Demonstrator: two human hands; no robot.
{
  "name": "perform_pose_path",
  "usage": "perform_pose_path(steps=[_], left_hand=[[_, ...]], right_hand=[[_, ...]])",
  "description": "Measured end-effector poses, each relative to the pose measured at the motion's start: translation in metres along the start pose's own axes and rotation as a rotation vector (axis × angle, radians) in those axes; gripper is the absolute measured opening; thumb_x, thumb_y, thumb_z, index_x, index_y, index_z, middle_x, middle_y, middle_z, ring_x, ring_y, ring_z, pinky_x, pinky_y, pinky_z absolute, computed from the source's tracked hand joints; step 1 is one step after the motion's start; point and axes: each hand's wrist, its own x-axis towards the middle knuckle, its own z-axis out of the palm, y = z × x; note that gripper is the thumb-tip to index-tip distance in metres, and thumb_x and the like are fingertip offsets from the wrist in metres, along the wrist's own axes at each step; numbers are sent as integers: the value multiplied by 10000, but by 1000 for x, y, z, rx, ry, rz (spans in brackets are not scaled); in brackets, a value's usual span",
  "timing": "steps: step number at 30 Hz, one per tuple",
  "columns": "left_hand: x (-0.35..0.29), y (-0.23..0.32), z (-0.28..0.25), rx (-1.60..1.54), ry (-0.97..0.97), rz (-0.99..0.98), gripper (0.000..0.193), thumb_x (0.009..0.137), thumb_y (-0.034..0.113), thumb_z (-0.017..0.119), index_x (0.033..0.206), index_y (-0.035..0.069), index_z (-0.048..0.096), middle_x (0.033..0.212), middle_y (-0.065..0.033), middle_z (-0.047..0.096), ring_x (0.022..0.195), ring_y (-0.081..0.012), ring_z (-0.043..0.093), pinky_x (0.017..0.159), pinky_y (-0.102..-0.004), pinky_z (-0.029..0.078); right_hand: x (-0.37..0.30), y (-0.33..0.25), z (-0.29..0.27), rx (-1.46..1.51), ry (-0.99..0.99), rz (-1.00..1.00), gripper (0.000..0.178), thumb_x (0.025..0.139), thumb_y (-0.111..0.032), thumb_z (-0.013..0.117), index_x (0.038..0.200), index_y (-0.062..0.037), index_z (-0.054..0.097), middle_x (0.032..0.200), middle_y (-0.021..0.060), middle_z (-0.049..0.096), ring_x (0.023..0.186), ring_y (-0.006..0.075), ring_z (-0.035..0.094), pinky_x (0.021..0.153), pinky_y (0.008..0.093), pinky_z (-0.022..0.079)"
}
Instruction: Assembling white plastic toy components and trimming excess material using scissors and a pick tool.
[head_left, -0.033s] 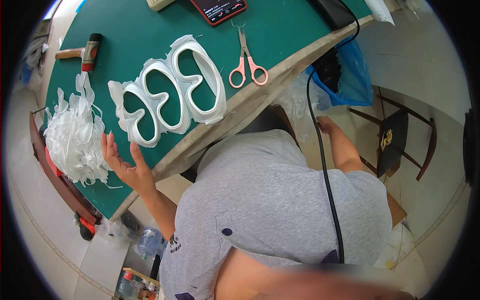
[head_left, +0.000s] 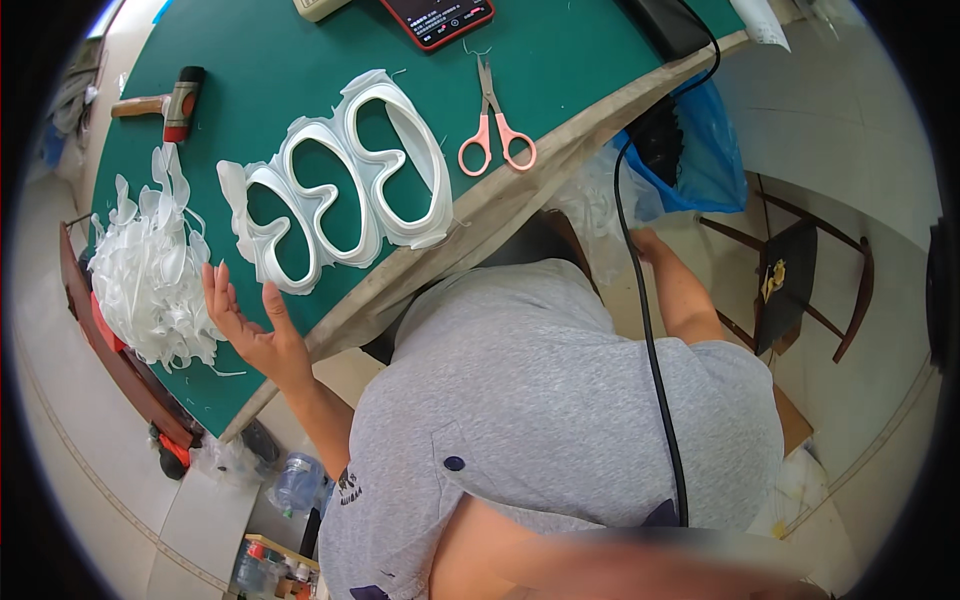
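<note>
Fingers first: the left hand (head_left: 262, 342), left of centre in the frame, is held open with the thumb well away from the fingers, and nothing can be seen gripped in it. Its fingertips are right beside the white scrap pile (head_left: 150, 285); whether any scrap is touched can't be told. The right hand (head_left: 649, 246), right of centre, is partly covered by the black cable (head_left: 650, 350) near a clear plastic bag (head_left: 602, 215), so its fingers can't be made out, sorry.

As for changes, hardly anything: the right hand has been shifted a touch up and left, and that's about it. No table item has been moved, so the work on the white pieces looks paused, I'd judge.

Count time. Three white goggle-shaped pieces (head_left: 317, 198) are laid in a slanting row, upper middle-left, on one green table (head_left: 560, 60); whether they're joined can't be told. The scraps are too tangled to be counted. One pair of pink-handled scissors (head_left: 489, 100) is placed just right of the row, blades slightly apart. One hammer (head_left: 178, 106) is seen upper left, and one red-edged phone (head_left: 440, 15) is cut off by the top edge. One blue bag (head_left: 715, 150) is hung upper right.
</note>
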Motion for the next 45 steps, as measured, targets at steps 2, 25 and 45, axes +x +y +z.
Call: perform_pose_path(steps=[2,25,45], left_hand=[[-3,6,4,46,-8,31,447,922,158,631,1315,9,480,1457,-163,401,1321,-279,414,1076,-397,314],[-3,3,7,-97,52,-47,391,925,88,601,1294,-2,506,1461,-170,387,1298,-278,439,1080,-404,337],[6,-27,-24,-262,47,16,187,932,66,575,1080,-39,622,1374,-222,467,1266,-325,478,1051,-441,385]], right_hand=[[-21,-60,29,-82,-174,-31,383,849,-476,631,855,-94,604,620,19,515,451,130,402,420,274,340],[-20,-130,74,-563,267,-855,604,807,-515,673,1151,-19,636,1136,261,635,1065,382,614,914,426,483],[-170,-107,83,-440,-177,-766,426,905,-75,563,1330,-94,561,978,98,693,745,142,585,711,286,484]])
